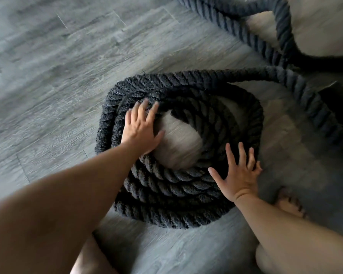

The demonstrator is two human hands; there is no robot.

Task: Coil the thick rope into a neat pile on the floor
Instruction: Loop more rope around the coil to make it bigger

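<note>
Head cam: both my hands spread flat on the rope coil, left hand inside-left, right hand on its right edge, no labels readable.

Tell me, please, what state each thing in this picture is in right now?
Coil: several stacked turns on the floor, open centre.
Loose rope: uncoiled, trailing from the coil toward the upper right.
Left hand: open, fingers spread, flat on the coil's inner left side.
Right hand: open, fingers spread, against the coil's right edge.
Bare foot: on the floor beside the coil.
</note>
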